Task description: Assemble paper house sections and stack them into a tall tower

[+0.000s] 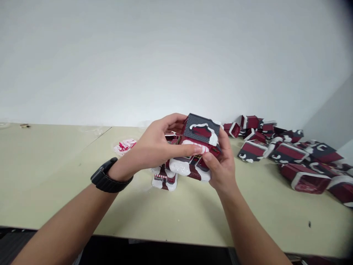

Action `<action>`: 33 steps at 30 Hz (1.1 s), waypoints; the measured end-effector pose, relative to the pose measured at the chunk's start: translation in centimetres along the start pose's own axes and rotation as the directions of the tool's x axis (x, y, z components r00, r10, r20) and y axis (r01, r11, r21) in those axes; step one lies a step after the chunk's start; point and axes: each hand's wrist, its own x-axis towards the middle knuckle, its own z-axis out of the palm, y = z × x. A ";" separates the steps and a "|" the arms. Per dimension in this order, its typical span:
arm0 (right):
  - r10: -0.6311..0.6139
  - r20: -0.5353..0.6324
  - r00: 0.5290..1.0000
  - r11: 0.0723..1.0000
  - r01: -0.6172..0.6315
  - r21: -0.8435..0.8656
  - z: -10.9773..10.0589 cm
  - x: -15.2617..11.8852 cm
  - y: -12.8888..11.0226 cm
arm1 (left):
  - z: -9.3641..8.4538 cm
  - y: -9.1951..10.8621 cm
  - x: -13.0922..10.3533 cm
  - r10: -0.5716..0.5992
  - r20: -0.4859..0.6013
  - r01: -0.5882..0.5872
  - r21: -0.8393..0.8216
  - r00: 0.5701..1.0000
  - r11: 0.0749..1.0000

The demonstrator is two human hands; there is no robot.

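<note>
Between my two hands, above the table, is a small toy house (199,127) with a dark grey roof, dark red walls and a snowy white base. My left hand (157,141) grips its left side, with the thumb pressed on a red-and-white striped awning (204,147) at the front. My right hand (224,165) wraps round the right side, its thumb tip close to the same awning. Below and behind the held house, another snowy base piece (164,181) with a striped awning rests on the table, partly hidden by my left hand.
A clear bag of red-and-white striped pieces (124,146) lies left of my hands. Many dark red and grey house shells (292,152) are heaped along the right side of the table (68,176). A small brown scrap (24,126) sits at the far left, near the wall.
</note>
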 end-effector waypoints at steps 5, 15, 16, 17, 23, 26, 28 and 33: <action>0.051 -0.063 0.997 0.993 -0.044 0.108 -0.2 0.7 0.0 | -3.9 -0.3 -0.1 0.078 -0.222 -0.070 0.045 0.972 0.997; 0.230 -0.034 0.973 0.969 -0.226 0.102 -0.3 0.9 1.9 | -6.1 -4.4 0.0 -0.023 -0.160 0.029 0.038 0.987 0.999; 0.242 -0.024 0.970 0.967 -0.239 0.089 -0.3 0.9 2.1 | -5.9 -4.7 -0.1 -0.033 -0.152 0.038 0.029 0.988 0.999; 0.251 -0.013 0.968 0.965 -0.250 0.078 -0.2 0.9 2.3 | -5.8 -5.0 -0.3 -0.045 -0.151 0.049 0.022 0.988 0.999; 0.293 0.016 0.956 0.954 -0.293 0.054 0.0 0.7 2.9 | -5.7 -6.1 -1.1 -0.089 -0.199 0.083 -0.043 0.976 0.996; 0.293 0.023 0.956 0.954 -0.294 0.058 0.0 0.7 3.0 | -5.5 -6.3 -1.1 -0.087 -0.217 0.075 -0.064 0.972 0.995; 0.293 0.046 0.955 0.954 -0.295 0.046 -0.1 0.7 3.0 | -5.3 -6.3 -1.1 -0.077 -0.224 0.062 -0.075 0.972 0.995; 0.326 0.224 0.919 0.946 -0.316 -0.079 0.4 0.2 2.8 | -5.0 -6.3 -1.4 -0.057 -0.250 0.039 -0.075 0.967 0.996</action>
